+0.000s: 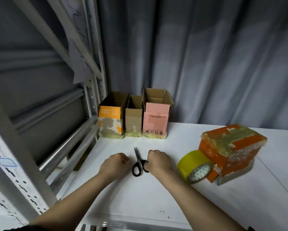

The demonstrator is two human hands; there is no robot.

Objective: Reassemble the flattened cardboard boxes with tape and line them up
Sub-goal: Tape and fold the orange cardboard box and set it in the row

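Three open-topped cardboard boxes stand in a row at the back of the white table (156, 197): an orange-and-white box (110, 121), a plain brown box (133, 121) and a pink box (155, 121). A taped orange box (230, 150) lies upside down at the right, touching a yellow tape roll (195, 166). Black scissors (137, 162) lie on the table between my hands. My right hand (158, 160) is curled with its fingers at the scissors' right handle loop. My left hand (114, 164) rests in a fist just left of the scissors, holding nothing I can see.
A grey metal shelving frame (31, 147) rises along the left edge of the table. A grey curtain (206, 64) hangs behind the table. The table's front edge (140, 225) runs along the bottom.
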